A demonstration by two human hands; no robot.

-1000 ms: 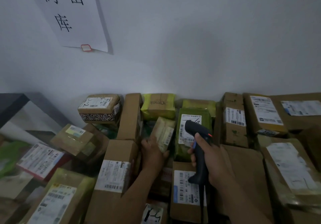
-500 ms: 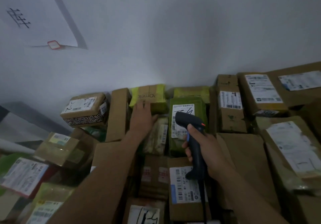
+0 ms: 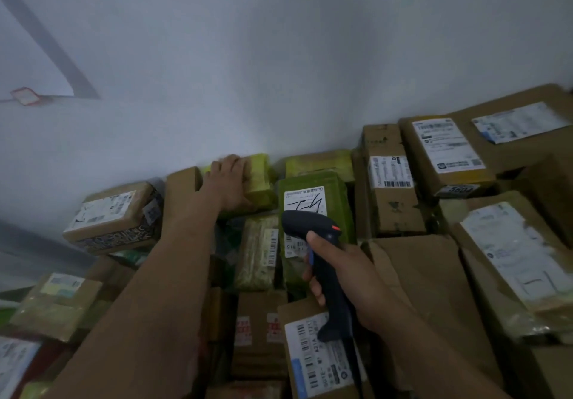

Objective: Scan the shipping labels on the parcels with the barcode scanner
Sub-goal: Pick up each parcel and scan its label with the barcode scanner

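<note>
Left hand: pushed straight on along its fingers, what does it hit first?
The left hand rests on the yellow-taped parcel, fingers pointing toward the back. Going straight on, it would most likely meet the white wall right behind that parcel. The size of the gap between them is unclear from this view.

Dark handheld barcode scanner (image 3: 305, 225) with an orange button, gripped upright in the right hand (image 3: 350, 277), nose pointing away. Just beyond its nose, a green plastic-wrapped parcel (image 3: 313, 180), white shipping label (image 3: 305, 202) with black scrawl facing up. Left of the scanner, a pale wrapped parcel (image 3: 259, 253) bearing a barcode strip. Farther beyond and left, a yellow-taped brown parcel (image 3: 260, 178) under the left hand (image 3: 228, 178). Right of the scanner, a tall brown cardboard carton (image 3: 393, 206), label up. Under its handle, a brown labelled carton (image 3: 313, 364).
</note>
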